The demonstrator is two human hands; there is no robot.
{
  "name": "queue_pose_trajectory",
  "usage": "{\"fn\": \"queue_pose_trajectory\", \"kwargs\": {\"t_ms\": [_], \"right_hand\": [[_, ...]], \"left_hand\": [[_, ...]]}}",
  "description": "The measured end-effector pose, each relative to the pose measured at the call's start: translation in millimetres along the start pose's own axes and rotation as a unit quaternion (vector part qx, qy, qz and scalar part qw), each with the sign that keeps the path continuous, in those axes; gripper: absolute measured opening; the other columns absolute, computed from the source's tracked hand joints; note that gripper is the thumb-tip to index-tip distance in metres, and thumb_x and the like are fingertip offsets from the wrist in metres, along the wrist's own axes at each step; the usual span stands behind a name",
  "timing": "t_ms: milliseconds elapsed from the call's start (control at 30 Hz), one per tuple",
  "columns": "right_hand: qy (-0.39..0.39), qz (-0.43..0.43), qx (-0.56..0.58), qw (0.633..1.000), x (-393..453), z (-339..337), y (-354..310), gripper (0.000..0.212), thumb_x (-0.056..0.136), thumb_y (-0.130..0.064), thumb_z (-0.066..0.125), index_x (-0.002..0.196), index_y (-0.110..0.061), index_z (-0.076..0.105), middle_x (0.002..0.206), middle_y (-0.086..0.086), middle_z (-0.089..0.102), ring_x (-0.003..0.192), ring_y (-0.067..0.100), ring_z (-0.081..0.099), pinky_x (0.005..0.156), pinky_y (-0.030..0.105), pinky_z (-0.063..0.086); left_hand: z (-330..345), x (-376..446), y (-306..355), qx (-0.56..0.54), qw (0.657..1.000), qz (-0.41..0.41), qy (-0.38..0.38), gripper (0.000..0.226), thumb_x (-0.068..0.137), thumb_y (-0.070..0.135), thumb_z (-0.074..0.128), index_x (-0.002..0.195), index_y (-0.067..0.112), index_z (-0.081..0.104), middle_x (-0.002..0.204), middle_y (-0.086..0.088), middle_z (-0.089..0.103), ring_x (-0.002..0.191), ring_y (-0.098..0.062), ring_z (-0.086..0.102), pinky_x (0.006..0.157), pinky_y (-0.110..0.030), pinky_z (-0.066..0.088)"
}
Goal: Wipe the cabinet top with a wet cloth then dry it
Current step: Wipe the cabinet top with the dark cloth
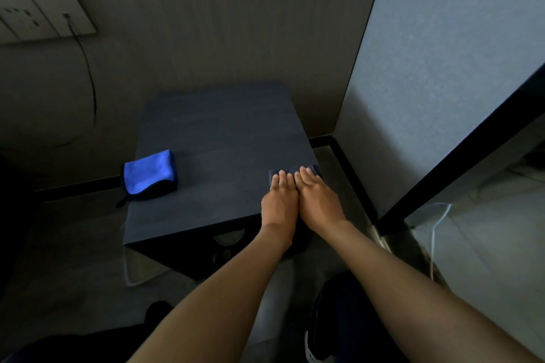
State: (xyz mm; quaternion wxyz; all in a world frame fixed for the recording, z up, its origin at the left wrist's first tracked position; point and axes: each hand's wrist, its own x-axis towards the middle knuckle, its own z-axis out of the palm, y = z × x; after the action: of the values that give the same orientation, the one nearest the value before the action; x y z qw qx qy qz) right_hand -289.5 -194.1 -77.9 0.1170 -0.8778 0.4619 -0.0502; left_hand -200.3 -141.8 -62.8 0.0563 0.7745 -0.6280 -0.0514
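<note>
A dark grey cabinet top (218, 138) fills the middle of the view. My left hand (280, 200) and my right hand (317, 197) lie side by side, palms down, pressing a dark grey cloth (292, 170) flat against the top near its right edge. Only the cloth's far strip shows beyond my fingertips; the rest is hidden under the hands. A folded blue cloth with black edging (149, 175) rests on the left part of the top, apart from both hands.
A wall stands behind the cabinet, with a socket panel (44, 19) and a black cable (88, 79) hanging at the upper left. A light partition (442, 68) and a dark frame (460, 156) close the right side. A white cable (433, 233) lies on the floor.
</note>
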Motion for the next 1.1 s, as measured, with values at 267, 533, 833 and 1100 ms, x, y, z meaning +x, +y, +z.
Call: {"fn": "queue_pose_trajectory", "kwargs": {"t_ms": [267,533,833,1100], "right_hand": [[-0.031,0.004,-0.003,1.0,-35,-9,11,0.063,0.098,-0.024,0.049,0.154,-0.015,0.023,0.162,0.004,0.019,0.15,0.017,0.017,0.115,0.031,0.028],[-0.019,0.029,-0.064,0.997,-53,-15,13,0.04,0.106,-0.027,0.032,0.144,-0.02,0.04,0.151,-0.001,0.04,0.13,0.018,0.051,0.096,0.032,0.048],[-0.039,0.05,-0.09,0.994,-68,-27,4,0.037,0.106,-0.024,0.034,0.137,-0.011,0.049,0.138,0.011,0.054,0.115,0.033,0.061,0.091,0.039,0.049],[-0.118,0.034,-0.119,0.985,-99,18,4,0.032,0.104,-0.023,0.036,0.121,-0.017,0.063,0.116,0.01,0.067,0.108,0.029,0.064,0.084,0.037,0.051]], "left_hand": [[-13,-27,17,0.016,0.999,0.03,-0.035,0.068,0.099,0.012,0.051,0.154,0.008,0.011,0.159,-0.012,0.017,0.148,-0.023,0.018,0.106,-0.031,0.042],[-24,-39,29,0.056,0.997,0.052,-0.011,0.039,0.101,0.017,0.045,0.139,0.01,0.04,0.137,-0.007,0.049,0.122,-0.021,0.053,0.09,-0.029,0.047],[-29,-54,29,0.073,0.993,0.084,-0.024,0.041,0.102,0.012,0.039,0.143,0.006,0.037,0.148,-0.013,0.039,0.128,-0.026,0.05,0.094,-0.032,0.046],[6,-92,10,0.098,0.983,0.114,-0.109,0.031,0.099,0.008,0.04,0.123,0.017,0.058,0.117,-0.007,0.067,0.108,-0.029,0.065,0.084,-0.037,0.05]]}}
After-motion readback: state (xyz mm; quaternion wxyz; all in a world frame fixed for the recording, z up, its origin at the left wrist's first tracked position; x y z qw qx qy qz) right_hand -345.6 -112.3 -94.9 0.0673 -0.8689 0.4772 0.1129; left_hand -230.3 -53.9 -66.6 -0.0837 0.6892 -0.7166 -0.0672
